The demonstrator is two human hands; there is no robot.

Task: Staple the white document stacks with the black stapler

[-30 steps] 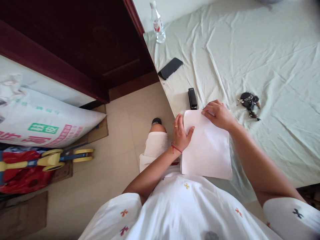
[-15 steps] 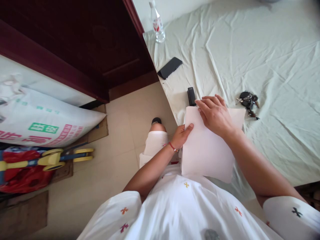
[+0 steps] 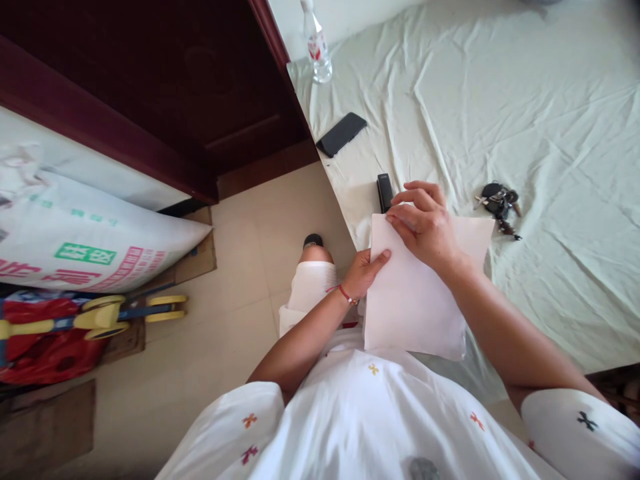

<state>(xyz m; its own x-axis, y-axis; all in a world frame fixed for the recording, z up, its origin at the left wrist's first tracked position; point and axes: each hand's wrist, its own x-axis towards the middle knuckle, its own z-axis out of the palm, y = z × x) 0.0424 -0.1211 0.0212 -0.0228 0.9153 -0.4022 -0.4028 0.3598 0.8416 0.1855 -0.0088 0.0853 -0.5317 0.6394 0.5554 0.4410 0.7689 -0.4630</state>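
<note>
A stack of white paper sheets [image 3: 410,307] lies at the near edge of a bed covered with a pale green sheet [image 3: 500,100]. My left hand [image 3: 364,273] grips the stack's left edge, thumb on top. My right hand [image 3: 425,223] rests on the upper part of the paper, its fingers curled and pinching at the top left corner. A black stapler [image 3: 384,192] lies just beyond that corner, close to my right fingertips.
A bunch of keys [image 3: 497,203] lies right of the paper. A black phone [image 3: 341,134] and a clear plastic bottle [image 3: 317,50] are further up the bed's left side. A dark wooden door [image 3: 165,87], a printed sack [image 3: 85,233] and a toy scooter [image 3: 100,317] stand on the left.
My right hand slid from the paper's top right over to its top left corner and curled its fingers. My left hand shifted from lying on the sheet to gripping its left edge.
</note>
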